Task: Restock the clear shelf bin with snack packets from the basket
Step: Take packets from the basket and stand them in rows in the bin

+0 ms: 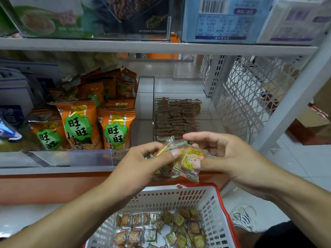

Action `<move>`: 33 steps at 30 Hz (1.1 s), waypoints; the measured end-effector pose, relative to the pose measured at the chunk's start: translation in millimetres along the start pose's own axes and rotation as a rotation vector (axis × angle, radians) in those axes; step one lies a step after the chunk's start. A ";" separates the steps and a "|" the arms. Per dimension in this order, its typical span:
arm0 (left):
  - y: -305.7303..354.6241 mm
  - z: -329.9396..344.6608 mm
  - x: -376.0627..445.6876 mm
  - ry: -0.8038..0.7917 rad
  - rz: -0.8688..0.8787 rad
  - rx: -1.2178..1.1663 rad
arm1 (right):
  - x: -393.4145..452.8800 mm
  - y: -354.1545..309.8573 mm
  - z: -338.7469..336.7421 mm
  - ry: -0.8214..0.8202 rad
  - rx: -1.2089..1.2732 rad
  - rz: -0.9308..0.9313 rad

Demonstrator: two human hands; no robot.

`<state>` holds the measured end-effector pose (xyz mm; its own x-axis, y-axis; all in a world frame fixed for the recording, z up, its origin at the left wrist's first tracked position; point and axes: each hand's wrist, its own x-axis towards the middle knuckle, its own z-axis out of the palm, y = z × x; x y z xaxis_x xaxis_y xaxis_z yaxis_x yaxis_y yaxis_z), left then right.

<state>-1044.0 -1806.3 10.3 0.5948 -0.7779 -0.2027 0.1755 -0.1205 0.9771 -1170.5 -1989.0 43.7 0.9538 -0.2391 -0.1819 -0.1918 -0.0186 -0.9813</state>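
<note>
Both hands pinch snack packets [186,158] above the basket [172,196]: left hand [143,161] holds several, right hand [220,154] grips one, before the clear bin [155,111].

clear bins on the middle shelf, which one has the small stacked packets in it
The right-hand clear bin, just above both hands; its neighbour on the left holds big orange snack bags instead.

The clear plastic shelf bin [179,97] sits on the shelf, right of the orange snack bags [96,122], with stacked packets inside. Before it, both hands [143,161] [223,154] hold small clear-wrapped packets [186,160] between them, above the white, red-rimmed plastic basket [179,196] holding more packets.
</note>
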 end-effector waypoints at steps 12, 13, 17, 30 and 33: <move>-1.4 6.6 4.7 0.016 -0.115 -0.409 | 2.4 9.2 6.2 0.013 0.167 0.009; -2.3 7.3 4.1 0.018 -0.117 -0.410 | 2.7 9.2 6.4 0.023 0.192 -0.003; -5.5 7.4 3.1 -0.015 -0.080 -0.347 | 3.6 7.5 8.1 0.060 0.282 -0.001; -11.6 0.9 4.1 -0.017 0.066 -0.165 | 4.9 1.2 1.0 0.047 -0.084 0.023; -12.1 3.5 4.6 0.067 0.123 -0.167 | 6.2 4.9 12.3 0.171 0.223 -0.052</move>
<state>-1046.0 -1810.5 -2.2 0.6694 -0.7373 -0.0917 0.2225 0.0812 0.9715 -1162.7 -1978.7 36.9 0.9044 -0.4044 -0.1364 -0.0702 0.1743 -0.9822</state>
